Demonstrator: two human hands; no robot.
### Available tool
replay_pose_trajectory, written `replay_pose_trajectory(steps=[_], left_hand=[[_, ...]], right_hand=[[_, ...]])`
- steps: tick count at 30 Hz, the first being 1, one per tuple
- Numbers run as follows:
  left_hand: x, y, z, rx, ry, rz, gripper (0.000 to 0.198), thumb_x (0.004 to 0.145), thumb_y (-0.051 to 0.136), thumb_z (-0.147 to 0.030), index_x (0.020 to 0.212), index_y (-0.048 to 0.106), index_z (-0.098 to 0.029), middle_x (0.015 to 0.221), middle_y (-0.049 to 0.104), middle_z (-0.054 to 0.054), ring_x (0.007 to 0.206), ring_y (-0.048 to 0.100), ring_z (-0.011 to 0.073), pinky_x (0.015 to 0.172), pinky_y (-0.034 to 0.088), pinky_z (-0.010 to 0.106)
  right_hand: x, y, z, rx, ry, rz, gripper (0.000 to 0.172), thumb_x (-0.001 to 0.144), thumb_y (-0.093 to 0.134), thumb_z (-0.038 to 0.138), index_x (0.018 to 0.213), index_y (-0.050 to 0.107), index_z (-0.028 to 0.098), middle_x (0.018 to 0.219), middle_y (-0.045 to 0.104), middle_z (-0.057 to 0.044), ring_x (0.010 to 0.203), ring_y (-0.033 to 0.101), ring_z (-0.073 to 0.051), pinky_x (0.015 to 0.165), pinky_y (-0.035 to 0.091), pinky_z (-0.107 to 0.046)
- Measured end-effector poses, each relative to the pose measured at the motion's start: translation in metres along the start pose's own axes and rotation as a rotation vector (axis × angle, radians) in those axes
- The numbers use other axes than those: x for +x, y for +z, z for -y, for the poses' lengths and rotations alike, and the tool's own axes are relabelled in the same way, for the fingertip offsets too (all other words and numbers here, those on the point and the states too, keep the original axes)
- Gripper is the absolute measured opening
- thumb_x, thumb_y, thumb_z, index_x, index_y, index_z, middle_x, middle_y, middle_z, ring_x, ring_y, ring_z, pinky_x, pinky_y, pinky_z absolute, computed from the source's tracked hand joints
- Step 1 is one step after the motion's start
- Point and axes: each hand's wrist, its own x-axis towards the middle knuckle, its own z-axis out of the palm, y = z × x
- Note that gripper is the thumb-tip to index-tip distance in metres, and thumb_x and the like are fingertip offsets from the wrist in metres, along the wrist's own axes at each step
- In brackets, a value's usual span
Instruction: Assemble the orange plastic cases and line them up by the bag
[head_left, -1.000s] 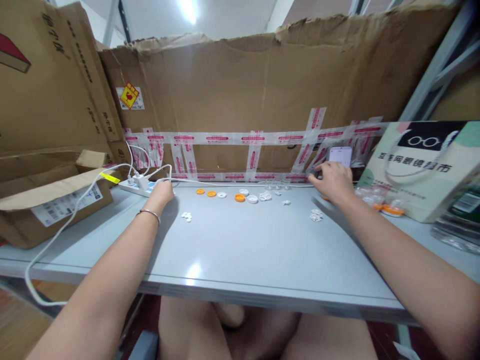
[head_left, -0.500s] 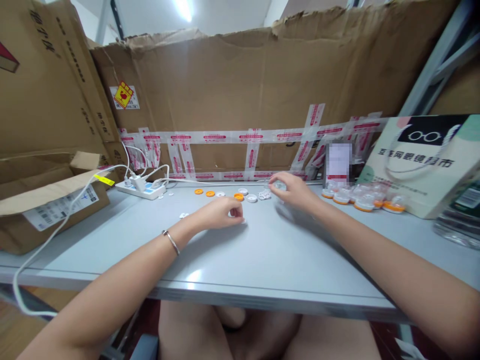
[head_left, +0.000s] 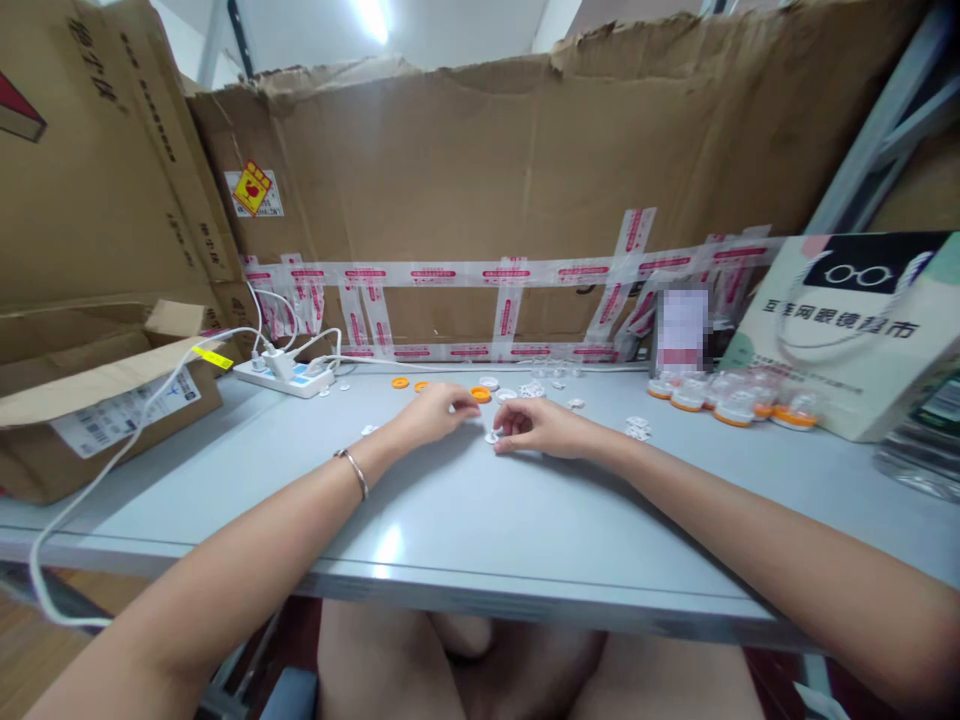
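The right hand [head_left: 541, 427] is now pinching a small white piece [head_left: 491, 437] low over the surface [head_left: 450, 510], whereas a moment earlier it was reaching among the clear caps [head_left: 540, 369] at the back. The left hand [head_left: 437, 412] is curling its fingers just opposite; whether it is gripping anything cannot be told. The handling is apparently centring on this single piece, while an orange ring [head_left: 480, 395] is lying just behind the hands.
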Motion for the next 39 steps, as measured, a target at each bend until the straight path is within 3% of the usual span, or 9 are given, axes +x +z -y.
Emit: replay_pose_trajectory(steps=[4,8,12,18,22,25,33,36,39], left_hand=[[0.000,-0.013,0.034,0.333,-0.305,-0.078,0.023,0.080,0.045,-0.021,0.096,0.061,-0.015,0.104,0.062,0.009,0.097,0.055,0.0194,0.082,0.040,0.026],[-0.001,-0.014,0.054,0.398,-0.396,-0.020,0.018,0.076,0.048,-0.019,0.084,0.064,-0.014,0.089,0.065,0.012,0.084,0.059,0.0221,0.073,0.043,0.027],[0.002,-0.009,0.055,0.439,-0.398,-0.005,0.018,0.076,0.045,-0.018,0.079,0.063,-0.014,0.083,0.065,0.011,0.078,0.060,0.0214,0.065,0.042,0.026],[0.001,-0.020,0.033,0.449,-0.233,-0.030,0.018,0.079,0.043,-0.018,0.079,0.061,-0.013,0.086,0.063,0.011,0.083,0.057,0.0208,0.072,0.039,0.029],[-0.004,-0.023,0.004,0.243,0.257,-0.059,0.020,0.084,0.043,-0.021,0.082,0.061,-0.015,0.082,0.063,0.005,0.079,0.054,0.0144,0.074,0.038,0.024],[-0.006,-0.017,-0.011,0.186,0.448,-0.014,0.022,0.085,0.042,-0.020,0.080,0.063,-0.015,0.080,0.063,0.005,0.075,0.054,0.0127,0.072,0.038,0.023],[-0.006,-0.003,-0.014,0.353,0.513,0.108,0.022,0.084,0.043,-0.017,0.081,0.065,-0.018,0.079,0.063,0.005,0.080,0.053,0.0146,0.074,0.035,0.026],[-0.004,-0.005,-0.014,0.276,0.442,0.125,0.019,0.083,0.046,-0.020,0.084,0.065,-0.017,0.084,0.064,0.005,0.082,0.055,0.0146,0.076,0.037,0.026],[-0.005,-0.026,-0.011,0.178,0.296,0.137,0.018,0.080,0.049,-0.021,0.088,0.064,-0.015,0.091,0.064,0.006,0.083,0.056,0.0138,0.075,0.039,0.022]], right_hand=[[0.000,-0.002,-0.003,0.001,0.037,-0.004,0.035,0.060,0.067,0.043,0.079,0.056,0.016,0.070,0.054,0.000,0.065,0.049,-0.012,0.059,0.040,-0.025],[-0.001,-0.003,-0.002,-0.011,0.019,0.007,0.033,0.062,0.065,0.045,0.079,0.057,0.017,0.069,0.054,0.000,0.065,0.050,-0.012,0.060,0.040,-0.025],[-0.002,-0.003,0.001,-0.034,0.013,0.010,0.034,0.065,0.062,0.047,0.079,0.058,0.017,0.070,0.054,0.000,0.065,0.049,-0.012,0.059,0.039,-0.025],[-0.004,-0.008,-0.001,-0.002,0.016,0.037,0.038,0.065,0.060,0.050,0.082,0.057,0.017,0.074,0.058,-0.002,0.068,0.052,-0.014,0.062,0.041,-0.026],[-0.006,-0.017,-0.001,0.049,0.053,0.114,0.040,0.064,0.063,0.046,0.088,0.056,0.015,0.081,0.060,-0.004,0.075,0.055,-0.015,0.069,0.043,-0.029],[-0.008,-0.022,0.002,0.015,0.073,0.133,0.041,0.063,0.064,0.044,0.091,0.056,0.015,0.085,0.059,-0.005,0.077,0.054,-0.015,0.071,0.043,-0.030],[-0.008,-0.021,0.003,-0.004,0.081,0.140,0.042,0.063,0.063,0.045,0.092,0.056,0.015,0.083,0.058,-0.004,0.076,0.052,-0.015,0.070,0.042,-0.028],[-0.009,-0.020,0.005,-0.014,0.086,0.133,0.043,0.063,0.063,0.046,0.092,0.056,0.015,0.084,0.058,-0.004,0.076,0.052,-0.015,0.070,0.042,-0.028],[-0.010,-0.020,0.007,-0.039,0.101,0.118,0.045,0.063,0.062,0.051,0.092,0.056,0.016,0.085,0.058,-0.004,0.077,0.053,-0.015,0.069,0.042,-0.028]])
